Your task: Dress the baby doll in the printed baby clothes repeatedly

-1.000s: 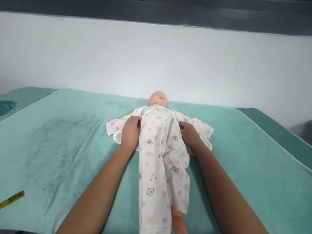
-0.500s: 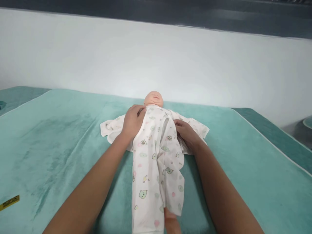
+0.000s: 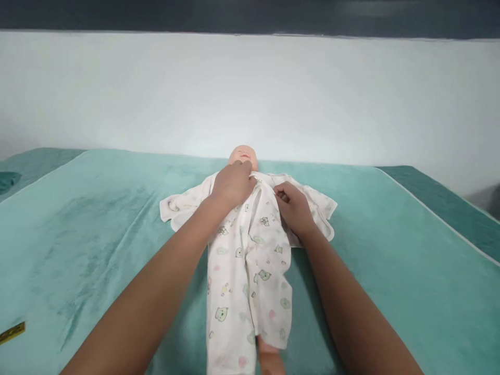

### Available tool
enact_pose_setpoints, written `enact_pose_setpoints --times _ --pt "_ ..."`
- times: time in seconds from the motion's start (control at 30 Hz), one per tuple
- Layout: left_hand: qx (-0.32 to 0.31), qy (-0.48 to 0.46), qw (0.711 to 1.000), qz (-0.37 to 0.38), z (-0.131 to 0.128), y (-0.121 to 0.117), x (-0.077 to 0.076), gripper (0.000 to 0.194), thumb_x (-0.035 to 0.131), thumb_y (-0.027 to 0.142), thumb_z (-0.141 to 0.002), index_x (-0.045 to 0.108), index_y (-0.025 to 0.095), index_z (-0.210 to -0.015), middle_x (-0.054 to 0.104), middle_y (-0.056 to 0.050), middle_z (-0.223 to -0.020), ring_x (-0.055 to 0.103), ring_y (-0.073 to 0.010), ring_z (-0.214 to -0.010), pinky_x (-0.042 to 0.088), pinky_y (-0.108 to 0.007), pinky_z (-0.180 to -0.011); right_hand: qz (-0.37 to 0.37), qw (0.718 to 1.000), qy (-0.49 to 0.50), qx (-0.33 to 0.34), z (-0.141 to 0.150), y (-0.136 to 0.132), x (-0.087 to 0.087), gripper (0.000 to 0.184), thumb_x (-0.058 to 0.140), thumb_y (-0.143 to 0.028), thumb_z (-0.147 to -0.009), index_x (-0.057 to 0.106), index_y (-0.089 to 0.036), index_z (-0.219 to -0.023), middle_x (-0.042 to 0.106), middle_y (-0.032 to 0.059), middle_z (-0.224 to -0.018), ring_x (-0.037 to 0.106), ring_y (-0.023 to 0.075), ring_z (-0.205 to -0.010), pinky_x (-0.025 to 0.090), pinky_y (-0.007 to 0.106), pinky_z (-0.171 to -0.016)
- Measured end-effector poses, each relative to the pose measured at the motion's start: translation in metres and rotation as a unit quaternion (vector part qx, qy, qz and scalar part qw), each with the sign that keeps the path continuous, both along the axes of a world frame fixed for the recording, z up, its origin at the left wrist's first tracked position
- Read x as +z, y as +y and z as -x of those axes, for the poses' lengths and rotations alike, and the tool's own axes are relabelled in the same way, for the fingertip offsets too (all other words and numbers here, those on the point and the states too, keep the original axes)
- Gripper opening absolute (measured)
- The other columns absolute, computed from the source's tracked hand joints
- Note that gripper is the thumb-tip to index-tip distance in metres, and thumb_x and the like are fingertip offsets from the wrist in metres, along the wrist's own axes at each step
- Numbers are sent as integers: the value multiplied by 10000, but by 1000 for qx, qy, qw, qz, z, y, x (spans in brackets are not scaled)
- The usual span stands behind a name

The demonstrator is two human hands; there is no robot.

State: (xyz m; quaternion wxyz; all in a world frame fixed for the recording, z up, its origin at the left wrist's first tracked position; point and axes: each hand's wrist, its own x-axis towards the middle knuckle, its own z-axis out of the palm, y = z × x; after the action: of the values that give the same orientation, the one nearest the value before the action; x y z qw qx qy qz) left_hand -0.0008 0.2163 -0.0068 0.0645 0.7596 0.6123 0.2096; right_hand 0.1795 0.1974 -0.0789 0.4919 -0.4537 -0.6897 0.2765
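A baby doll point(image 3: 242, 153) lies on its back, head at the far end, in a white printed baby top point(image 3: 318, 200) with sleeves spread to both sides. White baby pants point(image 3: 230, 291) with green animal prints cover its front from the chest down. One bare leg point(image 3: 270, 359) shows below the shorter right pant leg. My left hand point(image 3: 234, 183) is closed on the upper edge of the pants, just below the doll's chin. At the right side of the waist, my right hand point(image 3: 294, 205) has its fingers curled on the pants; the fingertips are partly hidden.
The doll rests on a teal plush cover point(image 3: 390, 260) with a pale seam on each side. Behind it stands a white wall point(image 3: 250, 94) under a dark band. A yellow and black strip point(image 3: 12, 332) lies at the lower left.
My left hand has moved right, from the left edge of the pants to the middle of their top. My right hand has shifted slightly up. The view has tilted a little.
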Motion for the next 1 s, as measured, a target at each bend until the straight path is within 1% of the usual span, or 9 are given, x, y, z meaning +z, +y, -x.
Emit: enact_pose_setpoints --times 0.1,0.17,0.27,0.37,0.5,0.6,0.73,0.87,1.0 --pt "29 5 999 -29 -1 -11 -7 142 424 268 -879 544 192 -870 619 -78 -778 586 -243 -741 352 -330 -623 -161 984 -76 -17 6 4 -1 98 481 -249 -873 545 -224 -803 602 97 -1146 535 237 -1094 428 405 -931" --pt "50 -17 998 -43 1 -14 -12 141 409 270 -883 522 198 -842 606 -63 -731 563 -226 -684 314 -321 -595 -171 980 -103 -3 11 7 0 147 396 -259 -927 534 -231 -883 588 103 -1250 529 238 -1148 413 411 -958" --pt "73 -72 992 -67 5 -15 -18 134 397 265 -881 470 215 -780 566 -37 -679 518 -205 -636 281 -312 -584 -112 978 -177 -14 17 13 5 217 323 -332 -973 516 -235 -991 672 93 -1086 605 248 -956 439 364 -800" --pt "84 -139 984 -76 9 -14 -20 163 412 253 -866 397 226 -706 507 -11 -633 464 -183 -604 263 -306 -577 -73 956 -279 -54 21 25 17 260 309 -401 -975 501 -226 -978 655 68 -772 575 257 -685 358 318 -625" --pt "88 -243 964 -65 20 -9 -20 230 412 228 -845 322 224 -633 446 15 -599 402 -151 -580 255 -295 -565 -71 938 -333 -57 25 44 31 202 334 -347 -955 489 -218 -938 582 42 -652 500 238 -579 278 305 -591" --pt "72 -281 956 -47 35 -1 -20 246 443 211 -816 327 213 -600 424 26 -590 404 -140 -598 284 -285 -581 -51 952 -297 -48 27 51 31 146 420 -337 -908 503 -223 -871 596 31 -692 506 213 -614 289 299 -608" --pt "56 -253 965 -33 50 11 -27 193 552 248 -788 423 211 -649 482 27 -644 450 -151 -654 339 -287 -636 3 985 -171 -28 27 47 21 160 537 -371 -824 524 -224 -763 603 -4 -707 523 173 -675 346 286 -646" --pt "62 -319 943 -77 56 10 -44 60 547 263 -819 525 208 -812 612 -8 -844 558 -166 -797 421 -296 -764 28 997 -61 -36 27 40 12 109 573 -326 -775 557 -223 -808 603 -18 -738 532 157 -709 394 285 -682" --pt "74 -341 932 -95 64 -11 -67 101 489 231 -843 585 204 -864 664 -40 -949 599 -184 -900 447 -320 -853 9 998 -49 -41 26 31 10 92 532 -271 -778 592 -223 -829 602 -4 -779 521 155 -706 406 294 -688"
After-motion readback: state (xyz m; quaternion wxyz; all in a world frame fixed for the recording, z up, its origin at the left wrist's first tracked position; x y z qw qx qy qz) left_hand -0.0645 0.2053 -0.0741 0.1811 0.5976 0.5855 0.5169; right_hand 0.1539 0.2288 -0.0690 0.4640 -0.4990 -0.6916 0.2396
